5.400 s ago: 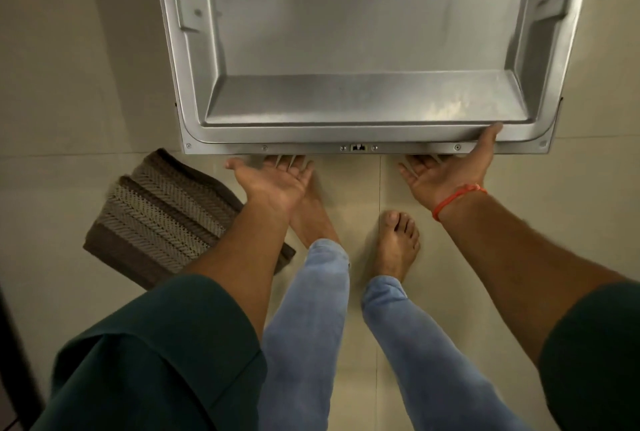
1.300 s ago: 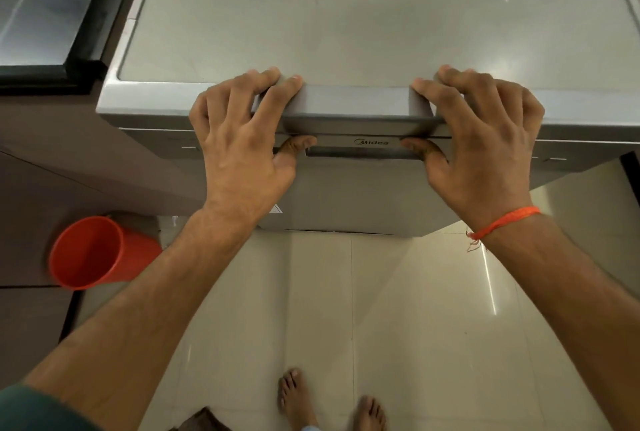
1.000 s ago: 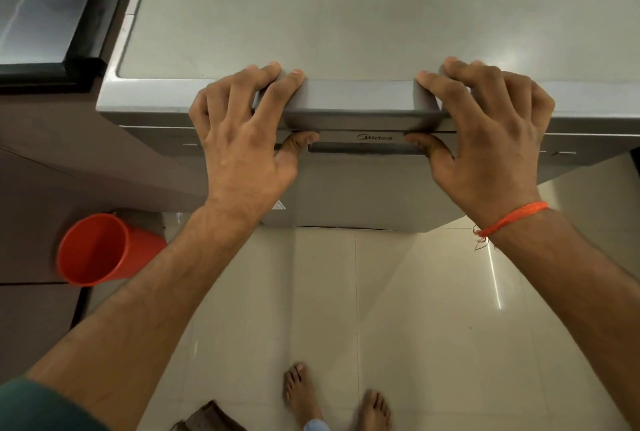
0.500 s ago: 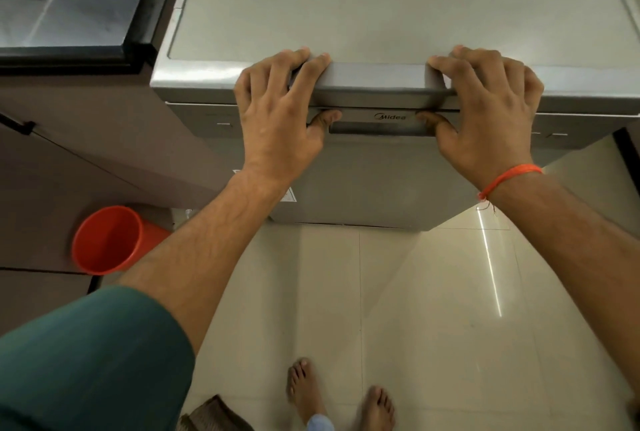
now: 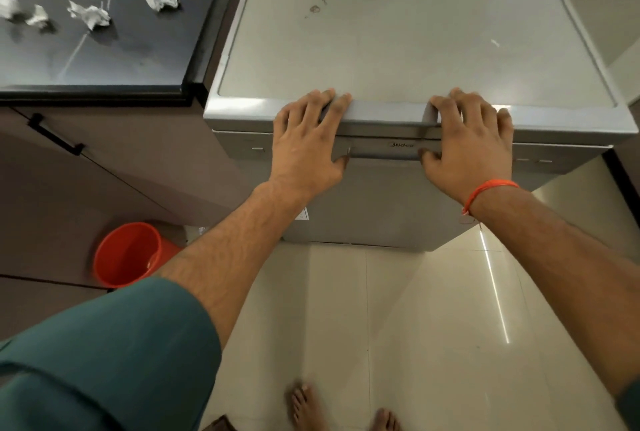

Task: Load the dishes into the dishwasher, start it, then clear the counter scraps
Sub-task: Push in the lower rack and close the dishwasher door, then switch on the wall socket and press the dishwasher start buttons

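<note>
The grey dishwasher point(image 5: 398, 42) stands beside the black counter point(image 5: 114, 59), and its door point(image 5: 377, 202) is closed upright. My left hand point(image 5: 306, 146) grips the door's top edge, fingers bent over it and thumb at the left end of the handle recess point(image 5: 384, 152). My right hand point(image 5: 471, 150), with an orange thread on the wrist, holds the same edge on the right, thumb at the recess's other end. Several crumpled white paper scraps point(image 5: 90, 14) lie on the counter. No dishes show.
An orange bucket point(image 5: 128, 254) stands on the floor at the left, against the brown cabinet with a black handle point(image 5: 55, 134). My bare feet point(image 5: 304, 406) stand on the pale tiles in front of the dishwasher. A mat's corner point(image 5: 221, 425) shows at the bottom edge.
The door, lying open with my hands under its edge 5.4 s ago, now stands closed. In the last second both hands stay on its top edge; the view has shifted, showing the counter scraps.
</note>
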Tool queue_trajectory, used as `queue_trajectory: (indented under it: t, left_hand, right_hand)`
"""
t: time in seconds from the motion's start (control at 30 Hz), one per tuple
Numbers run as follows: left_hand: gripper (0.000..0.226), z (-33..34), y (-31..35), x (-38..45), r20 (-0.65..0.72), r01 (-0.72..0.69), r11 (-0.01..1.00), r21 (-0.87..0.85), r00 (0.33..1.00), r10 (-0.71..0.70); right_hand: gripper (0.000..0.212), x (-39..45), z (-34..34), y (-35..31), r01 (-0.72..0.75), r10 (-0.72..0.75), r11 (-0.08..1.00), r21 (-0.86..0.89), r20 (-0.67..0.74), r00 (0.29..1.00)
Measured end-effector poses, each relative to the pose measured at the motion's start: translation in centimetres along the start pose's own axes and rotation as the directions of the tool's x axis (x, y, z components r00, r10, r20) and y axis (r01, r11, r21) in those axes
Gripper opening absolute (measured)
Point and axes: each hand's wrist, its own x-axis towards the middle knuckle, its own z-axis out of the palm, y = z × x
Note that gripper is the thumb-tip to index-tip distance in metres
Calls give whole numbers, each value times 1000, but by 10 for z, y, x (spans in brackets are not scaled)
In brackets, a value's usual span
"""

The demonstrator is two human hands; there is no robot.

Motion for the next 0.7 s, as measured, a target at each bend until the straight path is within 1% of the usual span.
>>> queue_trajectory:
  t: [0.1, 0.17, 0.27, 0.33, 0.37, 0.4, 0.43, 0.57, 0.7]
  left_hand:
    - [95, -17, -2, 5, 167, 10, 1000, -26, 986, -6]
    - [98, -31, -1, 10, 293, 31, 998, -51, 956, -14]
    - [97, -50, 1, 24, 450, 51, 996, -71, 893, -13]
    - [95, -67, 1, 38, 561, 65, 992, -108, 828, 7]
    - [94, -74, -1, 44, 605, 73, 990, -120, 796, 14]
    - [93, -84, -3, 49, 628, 74, 990, -121, 778, 19]
    - [91, -94, -5, 51, 628, 67, 991, -111, 778, 18]
    - [78, -141, -21, 56, 485, 33, 995, -92, 874, 16]
    - [71, -188, -43, 65, 370, 40, 997, -68, 929, -12]
  right_hand:
    - [74, 4, -15, -3, -3, 6, 1000, -25, 131, 991]
    - [80, 7, -24, -6, -12, 22, 999, -41, 238, 971]
    - [79, 16, -40, -13, -41, 60, 998, -58, 380, 923]
    - [75, 27, -58, -22, -105, 118, 993, -55, 457, 881]
    - [76, 32, -65, -27, -132, 139, 990, -47, 484, 864]
    - [77, 36, -73, -34, -152, 147, 988, -31, 493, 858]
    - [78, 38, -79, -40, -161, 145, 987, -8, 486, 862]
    - [73, 49, -110, -65, -133, 81, 986, 100, 412, 907]
    - [69, 64, -150, -82, -67, 25, 990, 120, 322, 947]
